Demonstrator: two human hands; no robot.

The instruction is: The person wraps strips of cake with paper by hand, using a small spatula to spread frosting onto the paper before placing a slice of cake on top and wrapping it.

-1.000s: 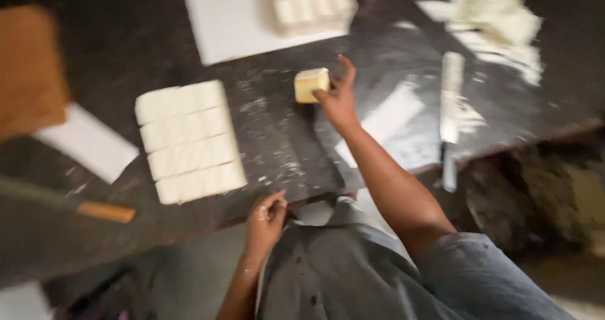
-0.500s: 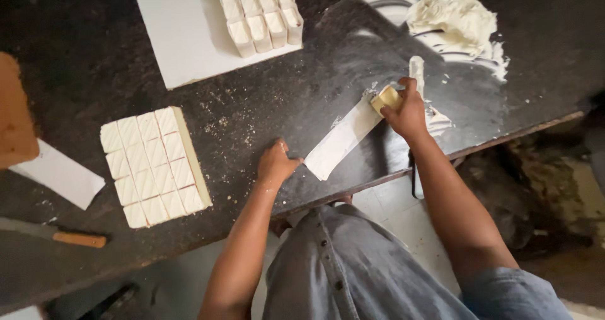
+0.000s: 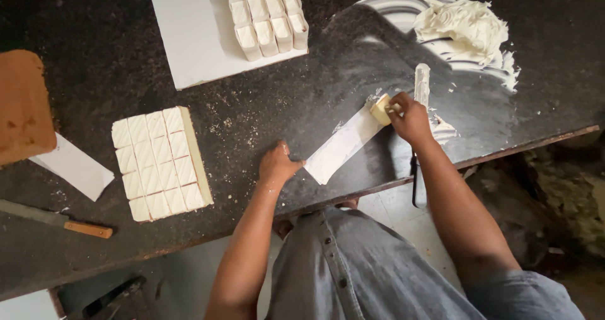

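Observation:
My right hand [image 3: 411,117] grips a small pale cake piece [image 3: 380,109] at the far end of a long white paper strip [image 3: 345,144] lying on the dark worktop [image 3: 290,105]. My left hand [image 3: 277,164] presses the strip's near end flat against the top. A cream-smeared palette knife [image 3: 421,87] lies just right of my right hand, its dark handle hanging over the counter edge. A mound of white cream [image 3: 465,29] sits at the far right.
A slab of cut cake pieces [image 3: 161,162] lies at the left. A white board [image 3: 201,30] at the back carries several finished wrapped pieces [image 3: 266,14]. A brown cake block [image 3: 22,105], a loose paper [image 3: 74,167] and a wooden-handled knife [image 3: 57,220] lie at the far left.
My right hand carried the cake piece from the worktop's middle to the strip's far end. My left hand rose from my lap and came down on the strip's near end.

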